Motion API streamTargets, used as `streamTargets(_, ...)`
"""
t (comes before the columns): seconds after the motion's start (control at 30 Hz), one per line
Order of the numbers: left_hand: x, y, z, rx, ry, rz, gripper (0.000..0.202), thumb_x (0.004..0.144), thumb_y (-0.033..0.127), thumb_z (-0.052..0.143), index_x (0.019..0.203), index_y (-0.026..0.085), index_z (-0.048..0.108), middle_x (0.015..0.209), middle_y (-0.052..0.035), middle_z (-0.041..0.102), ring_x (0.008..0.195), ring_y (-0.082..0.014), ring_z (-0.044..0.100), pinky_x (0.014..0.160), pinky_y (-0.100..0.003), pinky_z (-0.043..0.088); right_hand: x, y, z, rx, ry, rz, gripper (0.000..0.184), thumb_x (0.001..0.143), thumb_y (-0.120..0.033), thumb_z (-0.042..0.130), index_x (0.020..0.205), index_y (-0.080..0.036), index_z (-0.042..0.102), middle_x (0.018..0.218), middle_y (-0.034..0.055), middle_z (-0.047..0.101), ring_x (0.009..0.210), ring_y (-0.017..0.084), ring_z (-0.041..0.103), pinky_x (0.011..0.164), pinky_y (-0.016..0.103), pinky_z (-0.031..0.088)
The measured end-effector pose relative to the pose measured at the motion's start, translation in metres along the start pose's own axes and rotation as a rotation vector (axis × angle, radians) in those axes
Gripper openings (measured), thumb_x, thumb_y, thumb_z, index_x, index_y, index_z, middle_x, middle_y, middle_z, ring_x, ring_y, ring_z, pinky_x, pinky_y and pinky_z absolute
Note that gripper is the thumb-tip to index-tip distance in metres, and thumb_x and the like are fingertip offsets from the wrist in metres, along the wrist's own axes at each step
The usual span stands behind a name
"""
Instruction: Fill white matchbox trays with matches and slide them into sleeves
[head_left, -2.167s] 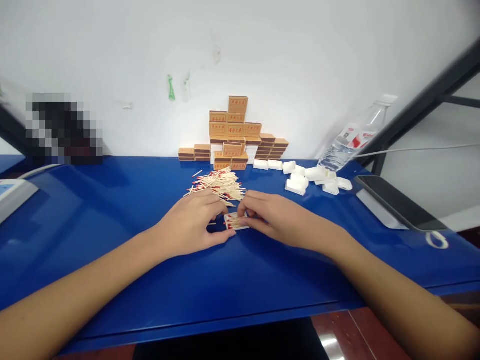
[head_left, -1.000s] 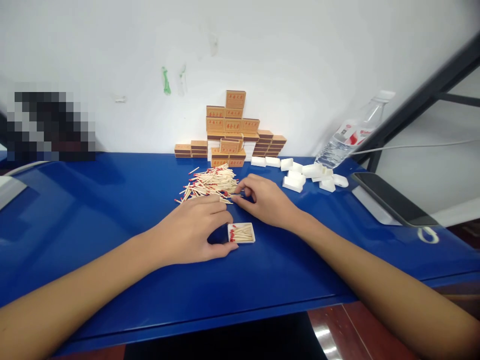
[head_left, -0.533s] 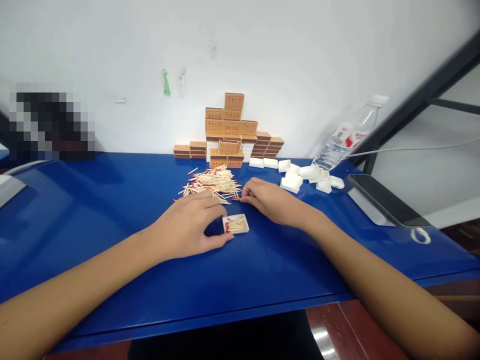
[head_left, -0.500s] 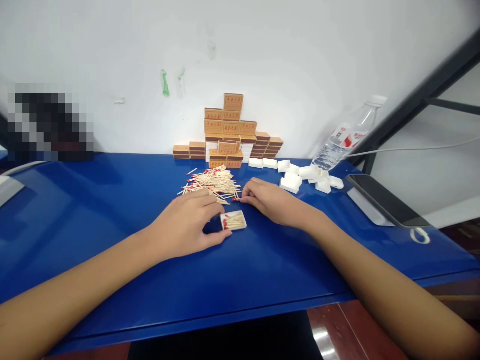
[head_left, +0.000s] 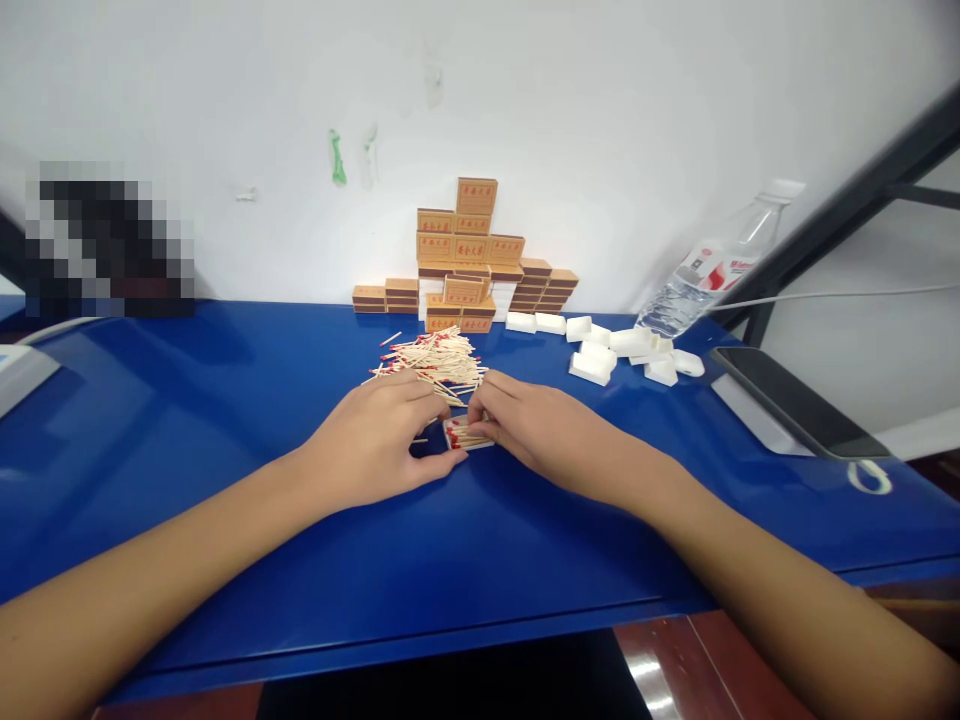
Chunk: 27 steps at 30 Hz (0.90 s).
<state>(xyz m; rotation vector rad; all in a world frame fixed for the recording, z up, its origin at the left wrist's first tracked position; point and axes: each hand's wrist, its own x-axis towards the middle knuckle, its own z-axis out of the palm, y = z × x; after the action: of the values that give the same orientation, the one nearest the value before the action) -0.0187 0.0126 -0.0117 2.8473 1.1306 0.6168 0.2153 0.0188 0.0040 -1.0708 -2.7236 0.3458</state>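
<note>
A small white matchbox tray (head_left: 463,437) with red-tipped matches in it lies on the blue table (head_left: 225,420), between my two hands. My left hand (head_left: 382,440) curls round the tray's left end, thumb below and fingers above. My right hand (head_left: 525,420) covers the tray's right part, its fingertips pinched over the matches in it. Just behind my fingers lies a loose pile of matches (head_left: 435,360).
Orange matchbox sleeves (head_left: 469,255) are stacked against the white wall. Several empty white trays (head_left: 622,350) lie to the right, beside a tilted water bottle (head_left: 712,275) and a dark phone (head_left: 799,405). A white device (head_left: 22,365) sits at the left edge.
My right hand came back from the match pile onto the tray. The left hand stayed at the tray's left end.
</note>
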Motion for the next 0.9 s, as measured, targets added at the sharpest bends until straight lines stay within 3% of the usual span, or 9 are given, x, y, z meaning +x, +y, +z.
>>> streamTargets(0.13, 0.0, 0.0, 0.0, -0.012, 0.001, 0.016, 0.025, 0.093, 0.043, 0.069, 0.09, 0.019, 0.068, 0.081, -0.0018, 0.067, 0.079, -0.0201, 0.062, 0.072, -0.035, 0.046, -0.002, 0.006, -0.002, 0.037, 0.0, -0.017, 0.006, 0.107, -0.021, 0.051, 0.104, -0.019, 0.056, 0.108, 0.0067, 0.062, 0.082, 0.017, 0.059, 0.07, 0.03, 0.042)
streamTargets(0.3, -0.001, 0.003, 0.0, -0.047, -0.004, 0.02, 0.023, 0.093, 0.042, 0.069, 0.094, 0.019, 0.069, 0.082, -0.0012, 0.068, 0.077, -0.0187, 0.061, 0.07, -0.033, 0.045, -0.002, 0.01, -0.008, 0.121, 0.09, -0.051, 0.009, 0.103, -0.015, 0.054, 0.099, -0.019, 0.061, 0.101, 0.0049, 0.063, 0.083, 0.017, 0.058, 0.071, 0.029, 0.043)
streamTargets(0.5, -0.002, 0.005, 0.0, -0.064, -0.002, 0.068, 0.022, 0.094, 0.04, 0.068, 0.088, 0.019, 0.065, 0.084, -0.0017, 0.067, 0.082, -0.0191, 0.061, 0.072, -0.033, 0.047, 0.0, 0.001, -0.004, 0.315, -0.025, -0.108, 0.007, 0.101, -0.016, 0.061, 0.098, -0.02, 0.066, 0.101, 0.0041, 0.067, 0.089, 0.017, 0.063, 0.078, 0.03, 0.048)
streamTargets(0.9, -0.003, 0.003, 0.002, -0.088, -0.007, 0.077, 0.024, 0.095, 0.041, 0.069, 0.09, 0.018, 0.066, 0.086, -0.0018, 0.066, 0.086, -0.0198, 0.062, 0.077, -0.034, 0.048, -0.002, 0.005, -0.007, 0.257, -0.075, -0.067, 0.009, 0.102, -0.023, 0.064, 0.094, -0.019, 0.062, 0.099, 0.0033, 0.066, 0.085, 0.017, 0.06, 0.073, 0.029, 0.045)
